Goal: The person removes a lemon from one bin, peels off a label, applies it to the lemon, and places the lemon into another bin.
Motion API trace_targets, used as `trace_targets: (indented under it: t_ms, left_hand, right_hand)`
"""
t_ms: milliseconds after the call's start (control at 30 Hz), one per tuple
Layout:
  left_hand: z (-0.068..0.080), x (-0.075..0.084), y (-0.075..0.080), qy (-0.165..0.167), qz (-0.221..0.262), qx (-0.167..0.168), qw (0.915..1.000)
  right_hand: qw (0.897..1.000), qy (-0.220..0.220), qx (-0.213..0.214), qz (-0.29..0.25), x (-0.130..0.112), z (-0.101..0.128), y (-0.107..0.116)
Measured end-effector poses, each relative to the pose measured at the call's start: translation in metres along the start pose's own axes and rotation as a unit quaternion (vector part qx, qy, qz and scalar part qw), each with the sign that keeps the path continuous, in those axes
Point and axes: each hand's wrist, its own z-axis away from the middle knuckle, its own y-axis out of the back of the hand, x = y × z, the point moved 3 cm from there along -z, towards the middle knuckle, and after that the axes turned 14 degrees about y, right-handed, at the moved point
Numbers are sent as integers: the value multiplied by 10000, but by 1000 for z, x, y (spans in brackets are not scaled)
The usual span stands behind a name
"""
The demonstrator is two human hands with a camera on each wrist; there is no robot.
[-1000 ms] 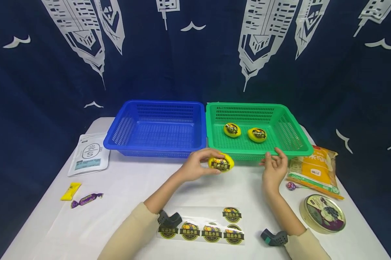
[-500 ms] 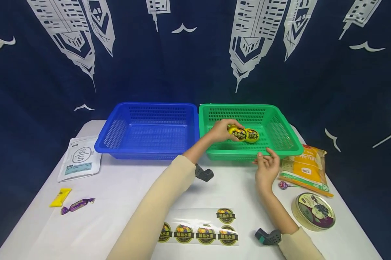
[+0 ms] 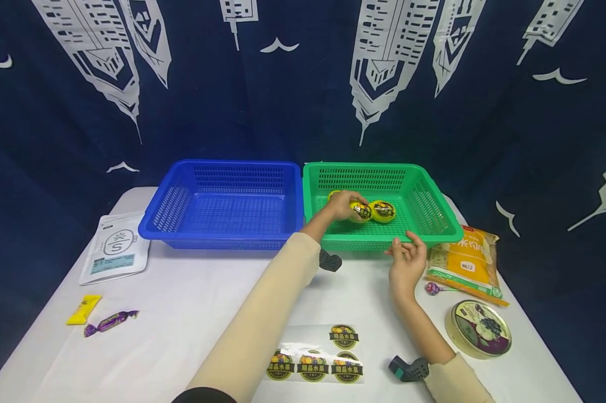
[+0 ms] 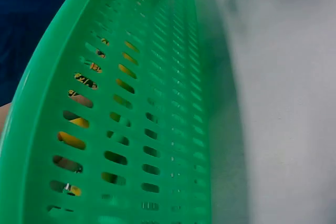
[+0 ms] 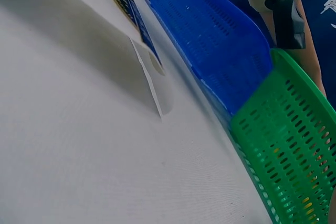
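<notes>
**Labelled yellow fruit held inside the green basket**

Nearest the viewer, a clear sticker sheet [image 3: 315,358] with round fruit labels lies flat on the white worktop [image 3: 182,313]. To its right stands a round tin [image 3: 478,328], and beyond it a small lollipop [image 3: 432,288] and a yellow packet [image 3: 465,260]. At the left edge lie a yellow sweet [image 3: 83,309], a purple wrapped sweet [image 3: 110,322] and, farther back, a white pouch [image 3: 115,252].

The right hand [image 3: 407,259] rests on the worktop just before the front rim of the green basket [image 3: 436,210], fingers loosely curled, holding nothing. The left arm reaches over that rim; the left hand [image 3: 344,205] grips a labelled yellow fruit [image 3: 361,211] with fingers curled round it, low inside the basket. This fruit touches a second labelled fruit [image 3: 383,211] on its right; a third fruit [image 3: 332,195] shows partly behind the hand. The blue basket [image 3: 222,204] stands directly beside the green one, on its left. A dark printed curtain [image 3: 282,84] closes the far side.
</notes>
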Motion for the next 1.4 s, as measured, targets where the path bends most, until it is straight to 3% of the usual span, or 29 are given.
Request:
trace_targets:
  t_ms: [167, 467, 800, 1100, 1267, 1400]
  left_hand:
    - [-8, -5, -1, 13, -109, 170, 9998]
    - [-3, -4, -6, -83, -516, -350, 9980]
    - [-6, -9, -8, 101, -829, -309, 9960]
    - [-6, -12, -2, 125, -769, -331, 9964]
    - [-4, -7, 10, -120, -695, -87, 9975]
    - [10, 7, 32, -757, -381, 271, 9960]
  right_hand:
    - [10000, 10, -51, 20, -1, 1, -2]
    - [10000, 5, -49, -49, 0, 3, 0]
    - [9997, 85, -211, 33, -3, 3, -1]
    - [9996, 78, -274, 75, -2, 0, -5]
    - [9992, -17, -361, 149, -8, -1, -9]
    - [9974, -182, -464, 515, -21, -3, -8]
